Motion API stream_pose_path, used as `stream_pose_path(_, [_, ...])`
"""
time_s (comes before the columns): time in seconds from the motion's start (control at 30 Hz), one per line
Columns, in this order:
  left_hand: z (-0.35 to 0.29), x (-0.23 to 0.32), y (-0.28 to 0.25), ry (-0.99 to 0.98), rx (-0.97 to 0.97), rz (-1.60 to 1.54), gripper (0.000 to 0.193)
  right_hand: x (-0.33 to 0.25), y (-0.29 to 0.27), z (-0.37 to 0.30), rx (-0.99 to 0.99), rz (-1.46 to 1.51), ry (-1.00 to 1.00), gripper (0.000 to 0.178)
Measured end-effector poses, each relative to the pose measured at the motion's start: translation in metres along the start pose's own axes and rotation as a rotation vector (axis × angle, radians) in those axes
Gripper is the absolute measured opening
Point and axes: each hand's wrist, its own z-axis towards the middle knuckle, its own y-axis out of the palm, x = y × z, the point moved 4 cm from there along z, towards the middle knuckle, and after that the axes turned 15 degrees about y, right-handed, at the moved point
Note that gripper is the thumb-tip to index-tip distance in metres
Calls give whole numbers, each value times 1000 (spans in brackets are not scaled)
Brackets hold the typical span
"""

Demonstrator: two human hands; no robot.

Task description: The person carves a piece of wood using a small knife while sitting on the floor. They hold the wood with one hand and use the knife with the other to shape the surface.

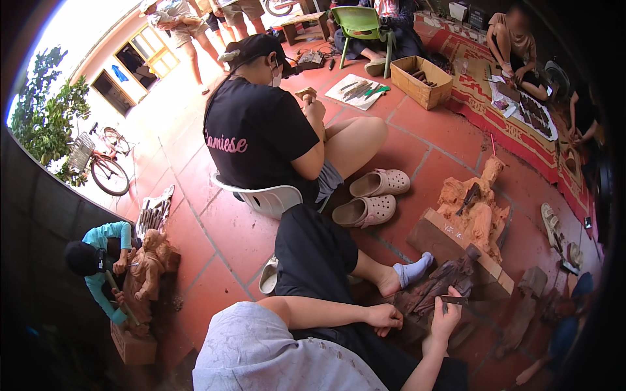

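Note:
A dark carved wooden figure (430, 292) lies tilted beside my socked foot, in front of my two hands. My right hand (445, 320) is closed on a short dark flat tool (454, 300), its fingers pinched around it just right of the carving. Near the carving's lower left end rests my left hand (385, 318), fingers curled in. Whether it holds anything is hidden. Behind the dark carving stands a lighter orange-brown carved figure (476, 202), set on a wooden block (430, 233).
Pink-and-cream clogs (373, 197) lie ahead on red floor tiles. A person in a black shirt (261, 124) sits on a white chair (257, 199) in front. At left, someone in teal sleeves (107, 234) works on a tall wooden statue (145, 277). Wood pieces (529, 287) lie right.

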Motion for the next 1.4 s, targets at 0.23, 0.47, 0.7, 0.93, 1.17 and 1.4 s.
stream_pose_path(0.23, [0,2,0,12,-10,-5,29,21,-7,12,33,209,257,19])
stream_pose_path(0.47, [0,5,-1,-1,-10,2,29,1,-6,9,-53,-25,33,19])
stream_pose_path(0.7, [-2,7,-1,-6,-5,8,30,-3,-7,3,8,17,45,16])
stream_pose_path(0.93, [-2,4,-1,12,-6,12,29,16,-8,9,6,168,231,21])
stream_pose_path(1.17, [-4,6,0,3,4,13,28,4,-3,2,-11,-69,-21,21])
stream_pose_path(1.4, [0,1,1,32,8,-12,28,7,-6,3,-35,67,84,21])
